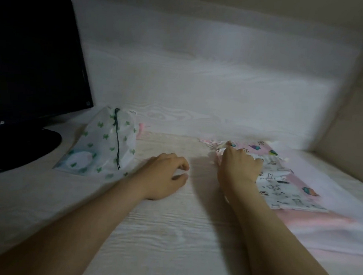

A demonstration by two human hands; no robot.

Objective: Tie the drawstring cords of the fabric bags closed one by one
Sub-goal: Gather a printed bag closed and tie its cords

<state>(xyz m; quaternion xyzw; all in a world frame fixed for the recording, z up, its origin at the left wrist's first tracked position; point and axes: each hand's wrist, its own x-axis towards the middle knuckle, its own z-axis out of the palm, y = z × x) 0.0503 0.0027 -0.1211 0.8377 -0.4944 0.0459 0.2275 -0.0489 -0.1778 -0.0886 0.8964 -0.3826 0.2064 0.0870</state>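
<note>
Right hand pinches the gathered mouth of the top bag, well right of the monitor, probably to draw it over. Left hand rests empty, fingers loosely curled. Green-print bag lies beside the monitor, apparently tied.

Table bears monitor, green bag, pink bags.

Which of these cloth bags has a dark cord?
The white fabric bag with green shapes, by the black monitor: a dark cord runs down it. The pink-and-white printed bags on the right show none.
</note>
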